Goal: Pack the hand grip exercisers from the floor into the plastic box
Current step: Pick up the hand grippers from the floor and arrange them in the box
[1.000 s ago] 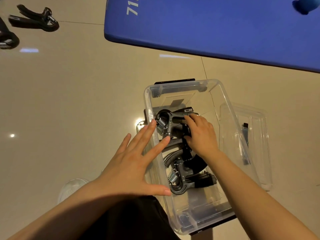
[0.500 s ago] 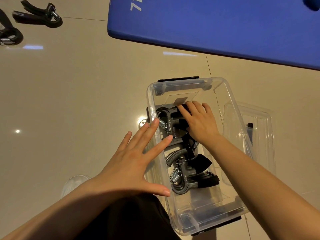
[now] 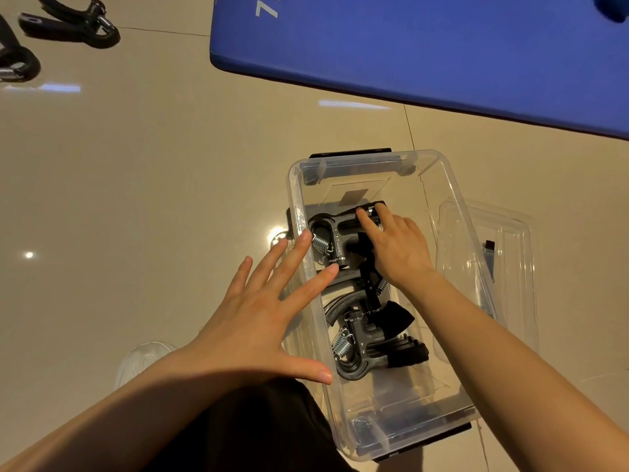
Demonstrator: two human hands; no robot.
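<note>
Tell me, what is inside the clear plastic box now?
Black hand grip exercisers with metal springs lie in the plastic box. The right hand covers part of the far one; their exact number is unclear.

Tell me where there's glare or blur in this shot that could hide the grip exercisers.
Head view: warm, dim light; bright glare spots on the tiled floor, one just beside the plastic box. The exercisers inside are sharp; the two on the floor at the distorted far-left corner are softer, one cut off.
</note>
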